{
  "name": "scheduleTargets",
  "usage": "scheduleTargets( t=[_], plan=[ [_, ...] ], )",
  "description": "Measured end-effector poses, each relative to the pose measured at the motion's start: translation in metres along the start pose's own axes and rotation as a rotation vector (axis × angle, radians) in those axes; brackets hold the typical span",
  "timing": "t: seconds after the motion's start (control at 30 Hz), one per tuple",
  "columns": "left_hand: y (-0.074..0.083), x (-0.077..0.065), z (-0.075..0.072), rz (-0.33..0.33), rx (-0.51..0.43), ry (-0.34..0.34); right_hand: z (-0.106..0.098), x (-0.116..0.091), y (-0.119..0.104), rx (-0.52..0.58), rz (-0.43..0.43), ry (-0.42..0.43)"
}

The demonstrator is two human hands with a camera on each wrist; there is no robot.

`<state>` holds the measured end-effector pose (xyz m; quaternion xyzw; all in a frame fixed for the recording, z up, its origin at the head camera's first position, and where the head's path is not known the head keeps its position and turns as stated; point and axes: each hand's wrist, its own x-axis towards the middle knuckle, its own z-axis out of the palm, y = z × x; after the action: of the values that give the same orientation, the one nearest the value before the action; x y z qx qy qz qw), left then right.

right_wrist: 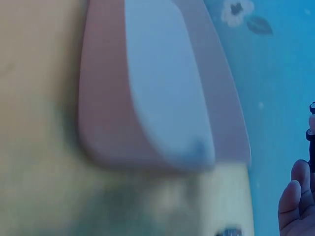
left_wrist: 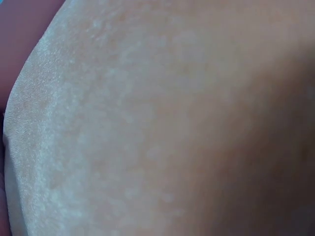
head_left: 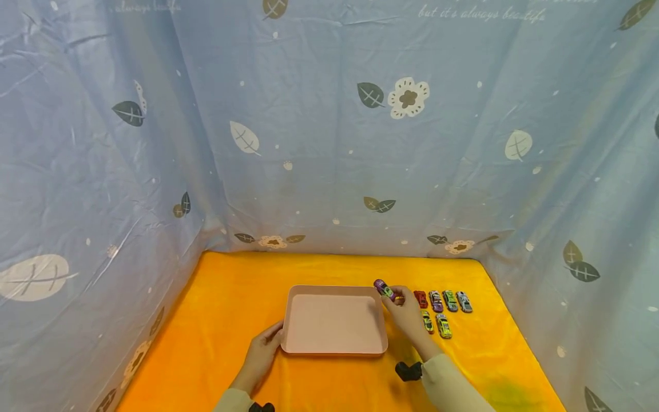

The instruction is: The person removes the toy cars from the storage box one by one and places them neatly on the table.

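My right hand (head_left: 404, 312) pinches a purple and green toy car (head_left: 384, 289) by the tray's back right corner. In the right wrist view its fingertips (right_wrist: 290, 196) show at the right edge, with a bit of the car's dark wheels (right_wrist: 310, 133) above them. A shallow pink tray (head_left: 334, 350) lies in front of me, with no cars inside. At its left side my left hand (head_left: 259, 355) holds the wall, thumb near the rim. Blurred skin fills most of the left wrist view.
Several toy cars stand in two rows right of the tray, among them a red car (head_left: 420, 298), a green car (head_left: 450, 300), a silver car (head_left: 464, 301) and a yellow car (head_left: 444, 326). An orange cloth (head_left: 231, 303) covers the table. Patterned blue curtains (head_left: 309, 171) enclose it.
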<state>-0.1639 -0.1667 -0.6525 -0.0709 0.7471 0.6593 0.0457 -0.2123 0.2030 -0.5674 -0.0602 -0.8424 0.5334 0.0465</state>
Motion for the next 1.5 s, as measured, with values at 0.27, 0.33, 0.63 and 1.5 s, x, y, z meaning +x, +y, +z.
scheduleTargets(
  t=[0.27, 0.33, 0.63, 1.5],
  plan=[
    [0.0, -0.001, -0.001, 0.003, 0.032, 0.014, -0.058, -0.003, 0.043, -0.079, 0.067, 0.05],
    [0.0, -0.001, 0.0, 0.006, 0.029, 0.016, -0.071, -0.005, 0.053, -0.084, 0.087, 0.058],
    [0.0, -0.001, 0.002, 0.034, 0.01, 0.015, -0.112, -0.019, 0.084, -0.18, 0.148, 0.099],
    [0.005, -0.005, 0.004, 0.011, 0.01, 0.004, -0.127, -0.025, 0.147, -0.167, 0.281, 0.146]
  ],
)
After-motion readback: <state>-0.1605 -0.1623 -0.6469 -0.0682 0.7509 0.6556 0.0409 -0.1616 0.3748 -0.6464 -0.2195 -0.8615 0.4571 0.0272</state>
